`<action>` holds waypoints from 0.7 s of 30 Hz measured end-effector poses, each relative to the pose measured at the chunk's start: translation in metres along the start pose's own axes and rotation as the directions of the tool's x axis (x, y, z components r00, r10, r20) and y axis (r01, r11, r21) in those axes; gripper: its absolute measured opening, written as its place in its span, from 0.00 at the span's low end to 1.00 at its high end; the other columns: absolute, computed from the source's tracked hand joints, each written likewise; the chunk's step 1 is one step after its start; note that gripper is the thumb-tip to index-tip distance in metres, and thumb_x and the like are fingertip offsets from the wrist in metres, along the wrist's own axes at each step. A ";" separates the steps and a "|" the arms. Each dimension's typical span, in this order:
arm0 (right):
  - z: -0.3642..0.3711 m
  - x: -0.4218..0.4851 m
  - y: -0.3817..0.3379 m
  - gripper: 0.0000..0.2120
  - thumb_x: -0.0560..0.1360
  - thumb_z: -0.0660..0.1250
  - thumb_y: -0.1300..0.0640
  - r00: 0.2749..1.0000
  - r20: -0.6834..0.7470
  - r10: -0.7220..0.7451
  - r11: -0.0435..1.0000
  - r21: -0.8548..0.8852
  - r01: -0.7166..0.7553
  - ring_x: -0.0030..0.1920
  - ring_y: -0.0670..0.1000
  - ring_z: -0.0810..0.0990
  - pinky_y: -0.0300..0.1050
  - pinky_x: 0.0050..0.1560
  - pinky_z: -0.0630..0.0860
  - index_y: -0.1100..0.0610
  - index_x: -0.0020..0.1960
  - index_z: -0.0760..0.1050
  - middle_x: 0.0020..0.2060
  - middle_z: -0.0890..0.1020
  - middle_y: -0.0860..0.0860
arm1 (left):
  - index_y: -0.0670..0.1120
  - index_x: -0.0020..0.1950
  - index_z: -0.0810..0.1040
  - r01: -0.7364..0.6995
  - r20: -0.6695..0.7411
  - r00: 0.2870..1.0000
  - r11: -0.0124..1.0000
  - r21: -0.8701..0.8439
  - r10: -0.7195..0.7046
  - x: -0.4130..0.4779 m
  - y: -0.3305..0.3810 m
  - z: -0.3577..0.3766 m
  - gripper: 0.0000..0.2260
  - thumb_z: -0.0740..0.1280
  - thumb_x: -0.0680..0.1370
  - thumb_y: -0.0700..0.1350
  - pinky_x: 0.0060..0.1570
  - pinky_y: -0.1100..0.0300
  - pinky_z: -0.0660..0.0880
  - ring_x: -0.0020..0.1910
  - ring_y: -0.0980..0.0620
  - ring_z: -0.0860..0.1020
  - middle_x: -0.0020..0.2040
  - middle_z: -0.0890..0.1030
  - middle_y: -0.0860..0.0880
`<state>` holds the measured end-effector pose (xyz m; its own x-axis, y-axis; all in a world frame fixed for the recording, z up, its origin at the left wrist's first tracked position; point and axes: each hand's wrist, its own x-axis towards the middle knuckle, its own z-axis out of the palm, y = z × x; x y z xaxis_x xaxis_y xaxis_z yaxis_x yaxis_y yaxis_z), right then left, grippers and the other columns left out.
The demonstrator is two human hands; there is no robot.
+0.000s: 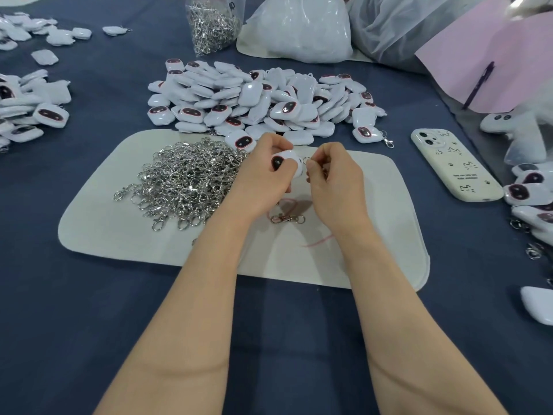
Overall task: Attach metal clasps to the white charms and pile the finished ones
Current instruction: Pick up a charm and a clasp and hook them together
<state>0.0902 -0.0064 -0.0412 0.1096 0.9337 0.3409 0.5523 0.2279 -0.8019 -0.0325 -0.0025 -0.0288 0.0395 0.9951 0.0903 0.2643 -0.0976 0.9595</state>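
Left hand (263,166) grips a glossy white charm (288,161) above the pale mat (104,223); right hand (332,175) pinches a small metal clasp (306,160) at its edge, beside heaped silver clasps (185,181).

Glossy plastic charms (257,97), shiny metal clasps (185,181), matt cloth (74,295)

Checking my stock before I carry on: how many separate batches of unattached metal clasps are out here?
2, plus a stray: a loose heap on the white mat, a clear bag at the far edge, one single clasp nearer you. More may be hidden.
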 end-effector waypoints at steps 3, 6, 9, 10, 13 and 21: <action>0.000 -0.001 -0.001 0.06 0.76 0.62 0.64 1.000 0.008 0.000 1.000 0.000 0.000 0.40 0.50 0.74 0.30 0.38 0.67 0.55 0.44 0.68 0.39 0.77 0.51 | 0.51 0.51 0.70 -0.001 -0.004 1.000 1.000 -0.028 0.001 0.001 -0.001 -0.001 0.09 0.62 0.76 0.39 0.28 0.67 0.70 0.25 0.60 0.74 0.45 0.76 0.56; 0.000 -0.001 -0.002 0.06 0.76 0.62 0.64 1.000 0.019 0.003 1.000 0.011 -0.003 0.42 0.52 0.76 0.37 0.40 0.68 0.56 0.44 0.68 0.40 0.77 0.52 | 0.51 0.51 0.69 -0.004 -0.005 1.000 0.999 -0.040 0.003 0.001 -0.002 -0.002 0.09 0.63 0.76 0.38 0.28 0.68 0.70 0.24 0.60 0.74 0.44 0.76 0.55; 0.000 -0.002 -0.004 0.05 0.76 0.62 0.65 0.999 0.035 -0.003 1.000 0.021 0.002 0.44 0.54 0.77 0.42 0.44 0.71 0.56 0.44 0.69 0.40 0.78 0.53 | 0.50 0.51 0.69 0.000 -0.006 1.000 0.999 -0.033 0.000 0.002 -0.004 -0.003 0.09 0.63 0.76 0.38 0.29 0.66 0.70 0.24 0.59 0.74 0.43 0.76 0.53; 0.000 -0.003 -0.005 0.05 0.76 0.62 0.65 0.999 0.041 -0.004 1.000 0.022 0.003 0.44 0.55 0.77 0.43 0.45 0.71 0.57 0.44 0.69 0.40 0.78 0.54 | 0.50 0.51 0.69 0.001 -0.007 1.000 1.000 -0.024 -0.002 0.002 -0.005 -0.003 0.09 0.63 0.75 0.38 0.29 0.65 0.71 0.24 0.59 0.74 0.43 0.76 0.53; -0.001 -0.003 -0.006 0.05 0.76 0.62 0.65 0.998 0.059 -0.006 1.000 0.025 0.005 0.45 0.56 0.78 0.45 0.46 0.73 0.57 0.44 0.69 0.40 0.79 0.55 | 0.51 0.51 0.69 0.000 -0.005 1.000 1.000 -0.009 0.000 0.002 -0.005 -0.005 0.09 0.63 0.76 0.38 0.28 0.65 0.71 0.24 0.60 0.74 0.44 0.76 0.52; -0.003 -0.003 -0.005 0.05 0.76 0.61 0.65 0.996 0.084 -0.002 0.999 0.032 -0.001 0.43 0.56 0.78 0.45 0.46 0.72 0.57 0.44 0.69 0.39 0.78 0.54 | 0.50 0.52 0.69 0.003 0.002 1.000 1.000 -0.003 -0.003 0.002 -0.004 -0.006 0.09 0.63 0.75 0.38 0.27 0.66 0.72 0.23 0.61 0.74 0.44 0.76 0.52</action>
<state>0.0892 -0.0110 -0.0365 0.0389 0.9533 0.2997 0.5255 0.2356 -0.8176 -0.0396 0.0004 -0.0312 0.0408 0.9953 0.0874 0.2611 -0.0950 0.9606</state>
